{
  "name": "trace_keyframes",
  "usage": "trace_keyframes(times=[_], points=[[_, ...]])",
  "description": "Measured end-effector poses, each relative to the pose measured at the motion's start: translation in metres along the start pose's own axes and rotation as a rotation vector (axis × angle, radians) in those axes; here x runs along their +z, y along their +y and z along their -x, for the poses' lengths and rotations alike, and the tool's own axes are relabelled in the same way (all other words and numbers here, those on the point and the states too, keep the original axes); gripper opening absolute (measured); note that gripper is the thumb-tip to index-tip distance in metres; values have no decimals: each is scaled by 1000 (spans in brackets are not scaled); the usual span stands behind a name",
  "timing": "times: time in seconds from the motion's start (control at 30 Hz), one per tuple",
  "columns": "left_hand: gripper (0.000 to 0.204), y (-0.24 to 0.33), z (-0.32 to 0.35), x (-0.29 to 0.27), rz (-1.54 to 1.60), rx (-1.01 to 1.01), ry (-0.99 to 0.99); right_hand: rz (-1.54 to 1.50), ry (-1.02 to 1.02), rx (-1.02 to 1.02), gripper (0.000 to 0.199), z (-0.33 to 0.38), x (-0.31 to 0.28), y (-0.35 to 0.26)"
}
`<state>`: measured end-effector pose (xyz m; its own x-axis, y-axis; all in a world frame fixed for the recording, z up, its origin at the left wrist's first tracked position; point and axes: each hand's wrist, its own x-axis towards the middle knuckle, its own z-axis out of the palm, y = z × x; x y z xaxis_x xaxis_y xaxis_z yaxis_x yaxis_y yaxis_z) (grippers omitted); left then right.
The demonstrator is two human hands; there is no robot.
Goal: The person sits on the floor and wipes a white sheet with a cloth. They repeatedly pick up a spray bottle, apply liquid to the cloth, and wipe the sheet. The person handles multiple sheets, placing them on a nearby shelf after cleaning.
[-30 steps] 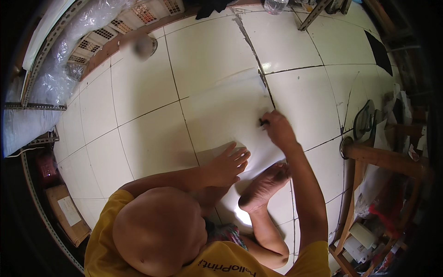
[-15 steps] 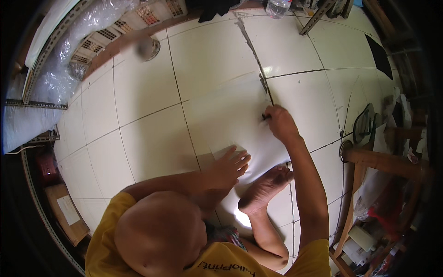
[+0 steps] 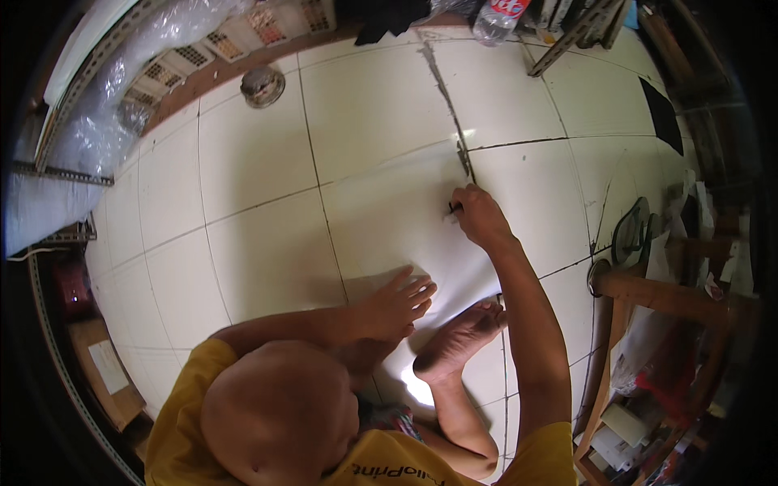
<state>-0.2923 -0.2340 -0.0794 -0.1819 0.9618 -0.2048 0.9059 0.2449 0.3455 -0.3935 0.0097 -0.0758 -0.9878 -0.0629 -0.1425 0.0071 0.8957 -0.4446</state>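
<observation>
Fingers (image 3: 467,195) pinch dark object (image 3: 454,208); foot (image 3: 459,344) nearby.

The person wore a yellow shirt (image 3: 174,421) with dark, rounded lettering (image 3: 397,471) printed across the chest. Both the left sleeve (image 3: 209,364) and the right sleeve (image 3: 545,454) were short and plain yellow. Between shirt and leg showed a small patch of patterned cloth (image 3: 397,419), mixing dark, reddish and pale tones. The left hand (image 3: 397,306) and right hand (image 3: 480,215) were bare, as were both forearms. The knee (image 3: 275,409) was bare and rounded, with one small dark spot; the foot (image 3: 458,340) was bare too.
</observation>
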Motion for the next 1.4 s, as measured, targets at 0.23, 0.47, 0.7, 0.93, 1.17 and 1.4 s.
trace_keyframes(times=[0.23, 0.47, 0.7, 0.93, 1.17, 1.4], points=[[66, -3, -3, -3, 30, 61, -28, -7, -14, -24, 9, -8, 10, -4], [69, -3, -3, 2, 35, 64, -15, -118, 388, 27, 10, -50, 21, 11], [73, 5, -2, 5, 84, 28, -31, -205, 195, -89, 13, -26, 12, -10], [75, 1, -1, -4, 54, 44, -32, -190, 360, 36, 13, -43, 45, -15], [62, -15, -15, 4, 322, 111, 221, -640, 551, 222, 6, -9, 22, 94], [47, -147, -20, -42, -83, -436, 618, -858, 776, 563, 10, 228, -9, 93]])
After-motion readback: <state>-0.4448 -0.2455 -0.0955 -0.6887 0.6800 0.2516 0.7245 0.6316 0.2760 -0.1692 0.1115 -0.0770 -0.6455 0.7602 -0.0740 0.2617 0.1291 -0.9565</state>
